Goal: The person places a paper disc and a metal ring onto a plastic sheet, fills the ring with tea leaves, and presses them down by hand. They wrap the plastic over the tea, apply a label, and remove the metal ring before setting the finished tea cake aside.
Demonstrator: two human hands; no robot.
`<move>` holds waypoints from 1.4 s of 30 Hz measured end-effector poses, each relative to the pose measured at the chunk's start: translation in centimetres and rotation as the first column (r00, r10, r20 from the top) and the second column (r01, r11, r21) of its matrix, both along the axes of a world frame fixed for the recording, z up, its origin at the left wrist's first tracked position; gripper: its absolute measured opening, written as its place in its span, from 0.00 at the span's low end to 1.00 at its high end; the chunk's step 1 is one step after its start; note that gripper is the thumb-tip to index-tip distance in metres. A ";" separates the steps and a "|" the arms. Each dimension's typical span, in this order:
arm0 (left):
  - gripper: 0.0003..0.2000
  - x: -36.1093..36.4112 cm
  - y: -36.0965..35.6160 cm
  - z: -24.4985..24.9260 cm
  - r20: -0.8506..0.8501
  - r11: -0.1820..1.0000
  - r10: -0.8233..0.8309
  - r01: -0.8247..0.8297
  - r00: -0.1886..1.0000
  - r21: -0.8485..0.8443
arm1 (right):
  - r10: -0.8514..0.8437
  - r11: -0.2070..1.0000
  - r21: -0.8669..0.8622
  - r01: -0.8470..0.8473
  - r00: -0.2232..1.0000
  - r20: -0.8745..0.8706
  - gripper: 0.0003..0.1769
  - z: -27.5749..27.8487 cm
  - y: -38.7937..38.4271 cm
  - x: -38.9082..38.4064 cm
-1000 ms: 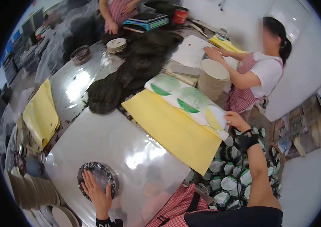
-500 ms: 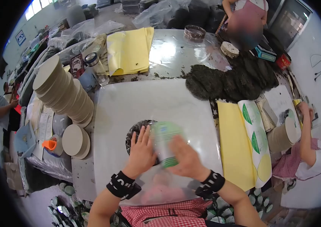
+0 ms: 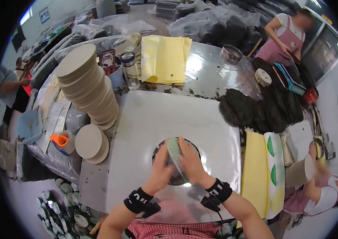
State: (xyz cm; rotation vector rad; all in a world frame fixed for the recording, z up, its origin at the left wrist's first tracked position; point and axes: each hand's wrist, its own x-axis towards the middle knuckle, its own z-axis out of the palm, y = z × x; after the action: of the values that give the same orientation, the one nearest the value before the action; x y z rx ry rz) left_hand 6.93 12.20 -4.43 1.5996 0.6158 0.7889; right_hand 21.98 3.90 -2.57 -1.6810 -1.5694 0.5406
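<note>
A green-and-white printed round piece [image 3: 174, 150] stands tilted nearly on edge between my two hands. My left hand [image 3: 161, 166] is closed against its left side. On the other side, my right hand [image 3: 193, 162] has its fingers pressed along the piece. Beneath both hands lies a dark round disc [image 3: 156, 153] on a glossy white sheet [image 3: 141, 119]; the hands hide much of it. Black bands wrap both my wrists.
Tall stacks of beige discs [image 3: 82, 85] stand left, near a jar with an orange top [image 3: 59, 139]. Yellow sheets [image 3: 165, 59] lie behind. Dark round cakes [image 3: 236, 107] and printed wrapper sheets [image 3: 273, 175] lie right. One person [image 3: 284, 38] stands back right, another [image 3: 316, 187] sits right.
The green-and-white piece has turned from facing the camera to nearly edge-on. My left hand has left the disc's top and closed on the piece. The camera view has shifted.
</note>
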 end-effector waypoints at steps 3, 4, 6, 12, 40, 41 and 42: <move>0.34 -0.6 -1.0 1.2 0.086 0.873 0.080 -0.112 0.993 0.475 | 0.074 0.993 -0.116 -0.002 0.780 0.621 0.40 0.8 0.7 -2.9; 0.33 -0.5 -1.6 1.4 -0.074 0.689 0.140 -0.043 0.987 0.724 | 0.057 0.995 -0.098 0.008 0.766 0.641 0.40 0.2 0.7 -3.2; 0.28 -0.3 -1.6 -0.4 -0.062 0.724 -0.049 0.078 0.997 0.686 | 0.053 0.995 -0.099 0.013 0.769 0.637 0.42 -0.1 0.6 -3.3; 0.24 -0.6 2.2 -3.5 -0.017 0.994 -0.092 0.093 0.996 0.061 | -0.006 0.948 0.306 0.091 0.963 -0.268 0.27 -0.1 0.4 -0.5; 0.09 -23.3 -1.3 4.5 0.331 0.865 -0.098 0.245 0.938 -0.439 | -0.450 0.885 -0.300 0.357 0.821 -0.350 0.21 2.0 -12.7 2.4; 0.08 -24.5 -1.0 3.8 -0.010 0.951 -0.244 0.237 0.970 -0.197 | -0.466 0.879 -0.329 0.345 0.768 -0.439 0.24 3.1 -12.6 1.4; 0.07 -25.1 -0.1 2.7 -0.357 0.936 -0.297 0.344 0.886 0.076 | -0.494 0.868 -0.346 0.357 0.694 -0.524 0.27 3.3 -13.0 1.2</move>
State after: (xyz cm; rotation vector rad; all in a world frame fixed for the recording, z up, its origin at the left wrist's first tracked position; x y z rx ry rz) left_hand -18.19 12.12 -1.72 1.9251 0.5257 0.3117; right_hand 23.16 -9.11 0.68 -1.7267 -0.6376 0.9090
